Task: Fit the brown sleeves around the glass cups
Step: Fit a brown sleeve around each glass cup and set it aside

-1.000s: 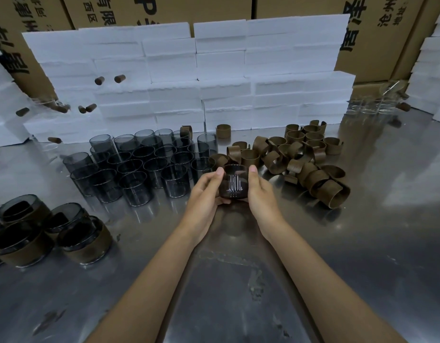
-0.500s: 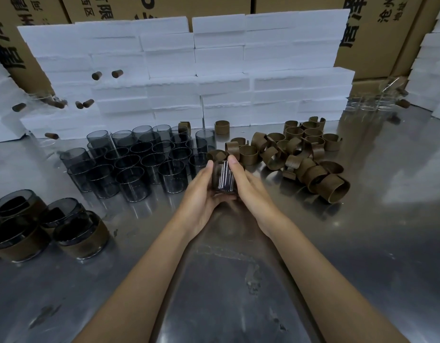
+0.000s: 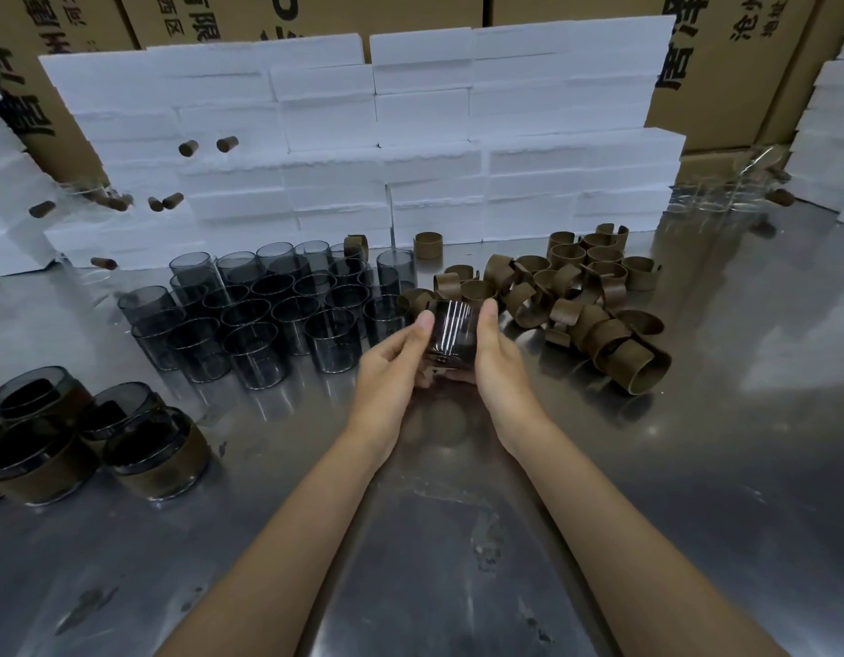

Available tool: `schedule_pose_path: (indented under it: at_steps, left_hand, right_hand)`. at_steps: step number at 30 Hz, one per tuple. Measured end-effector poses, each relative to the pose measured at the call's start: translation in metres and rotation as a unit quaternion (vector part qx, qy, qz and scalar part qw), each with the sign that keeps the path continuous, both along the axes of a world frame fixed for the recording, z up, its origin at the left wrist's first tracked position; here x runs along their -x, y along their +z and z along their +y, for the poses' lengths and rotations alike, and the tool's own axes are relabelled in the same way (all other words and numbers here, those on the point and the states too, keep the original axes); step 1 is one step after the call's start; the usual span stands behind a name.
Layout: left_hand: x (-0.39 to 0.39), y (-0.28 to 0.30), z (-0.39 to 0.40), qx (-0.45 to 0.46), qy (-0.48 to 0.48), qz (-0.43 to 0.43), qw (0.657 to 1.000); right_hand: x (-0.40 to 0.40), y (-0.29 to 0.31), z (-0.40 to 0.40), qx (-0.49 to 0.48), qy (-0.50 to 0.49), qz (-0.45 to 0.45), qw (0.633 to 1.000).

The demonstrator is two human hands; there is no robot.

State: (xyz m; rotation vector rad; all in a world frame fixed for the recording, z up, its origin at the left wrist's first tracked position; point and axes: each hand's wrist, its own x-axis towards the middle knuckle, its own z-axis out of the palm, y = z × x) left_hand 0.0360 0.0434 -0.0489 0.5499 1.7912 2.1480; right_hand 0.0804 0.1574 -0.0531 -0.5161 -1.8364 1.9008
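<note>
Single head-worn view, forward and down over a metal table [image 3: 695, 467], close above both forearms.

Packing workshop or warehouse, printed cardboard cartons [image 3: 723, 64] stacked behind white foam blocks [image 3: 420, 135], steel worktable [image 3: 695, 467]

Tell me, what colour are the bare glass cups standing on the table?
A smoky, see-through grey, shown by the head view, the only one.

2 bare forearms enter from 5 and 7 o'clock, ending in the left hand [image 3: 391, 367] and right hand [image 3: 498, 367]. No sleeves, gloves, rings, watch or wristbands show; fingernails are short and unpainted.
</note>
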Motion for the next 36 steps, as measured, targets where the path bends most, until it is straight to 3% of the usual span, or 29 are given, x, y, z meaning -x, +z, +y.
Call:
schedule_pose_path:
  at_steps: [5,11,17,26,33,36]
  left_hand:
    - [0.006,-0.005,-0.001,-0.021,0.086,0.004,0.996]
    - [0.002,0.004,-0.002,-0.061,0.000,-0.060,0.996]
    - [0.003,0.005,-0.003,-0.043,-0.027,-0.045,0.998]
    - [0.003,-0.001,-0.005,0.014,-0.055,0.048,0.997]
    - [0.001,0.001,-0.006,-0.028,0.025,-0.002,0.999]
    - [0.006,0.003,-0.008,-0.051,0.029,-0.060,0.997]
  right_hand:
    - [-0.002,-0.003,0.001,-0.015,-0.011,0.033,0.999]
    - [-0.007,0.005,-0.004,-0.012,0.034,0.002,0.999]
    - [-0.005,0.005,-0.006,-0.045,0.072,0.010,0.996]
    - [-0.004,0.001,0.009,0.143,0.083,0.049,0.985]
    - [-0.011,0.005,-0.001,0.011,0.089,0.035,0.995]
    - [-0.013,0.006,-0.002,-0.002,0.099,0.037,0.994]
